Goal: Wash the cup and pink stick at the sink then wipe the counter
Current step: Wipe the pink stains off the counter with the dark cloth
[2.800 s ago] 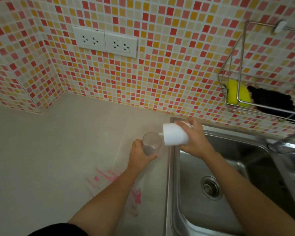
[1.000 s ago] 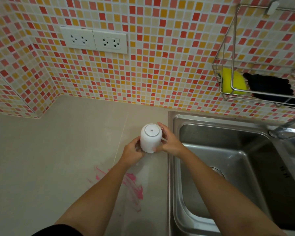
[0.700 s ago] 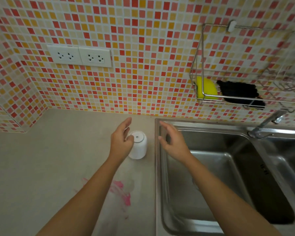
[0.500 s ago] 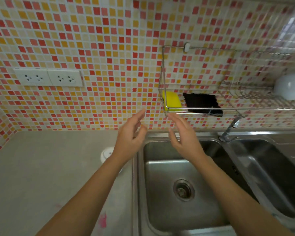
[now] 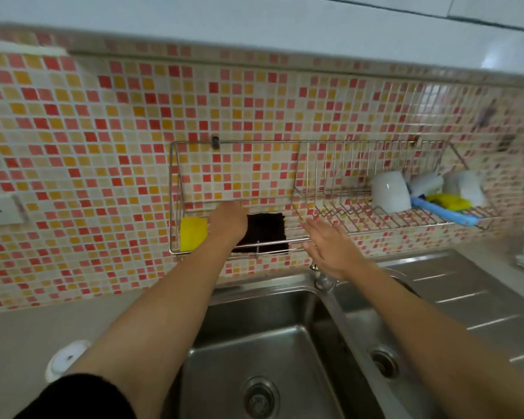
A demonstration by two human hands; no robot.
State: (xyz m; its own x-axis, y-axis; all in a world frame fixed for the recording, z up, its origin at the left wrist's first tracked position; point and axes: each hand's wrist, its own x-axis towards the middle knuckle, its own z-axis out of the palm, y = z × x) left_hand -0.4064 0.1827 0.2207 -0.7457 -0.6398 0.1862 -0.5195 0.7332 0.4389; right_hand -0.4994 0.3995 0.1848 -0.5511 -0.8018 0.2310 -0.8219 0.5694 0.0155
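Reaching into the wire rack [image 5: 254, 142], your left hand [image 5: 227, 222] sits between one yellow sponge [image 5: 193, 234] and one black cloth [image 5: 266, 232], fingers hidden, grip unclear; your right hand [image 5: 327, 249] is spread flat. One white cup [image 5: 65, 359] stands inverted on the bench [image 5: 12, 343].

Showing no readable text, label, brand, number or sign anywhere. Appearing plain and blurred on the wall socket [image 5: 0, 210] and on the white mug [image 5: 390, 192], offering nothing legible.
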